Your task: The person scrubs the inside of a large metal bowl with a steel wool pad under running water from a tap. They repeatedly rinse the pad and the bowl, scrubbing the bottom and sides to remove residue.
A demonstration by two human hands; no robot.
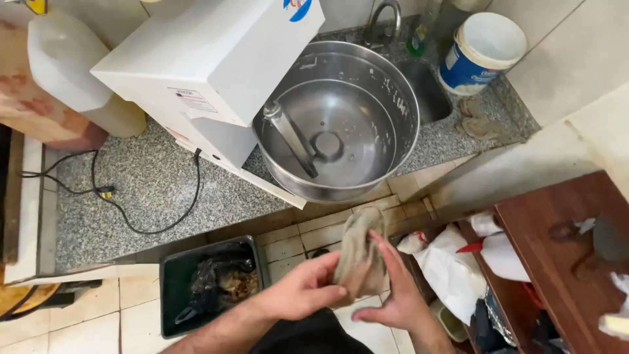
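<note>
Left hand (303, 288) and right hand (393, 288) both closed around grey rag (359, 252), held over tiled floor, just below granite counter's (151, 190) front edge, near steel mixer bowl (341, 124).

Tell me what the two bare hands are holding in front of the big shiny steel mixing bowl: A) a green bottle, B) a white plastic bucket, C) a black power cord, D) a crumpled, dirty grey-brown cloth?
D: the left hand and the right hand both grip a crumpled, dirty grey-brown cloth between them, below the big shiny steel mixing bowl; the white plastic bucket stands apart on the counter.
</note>
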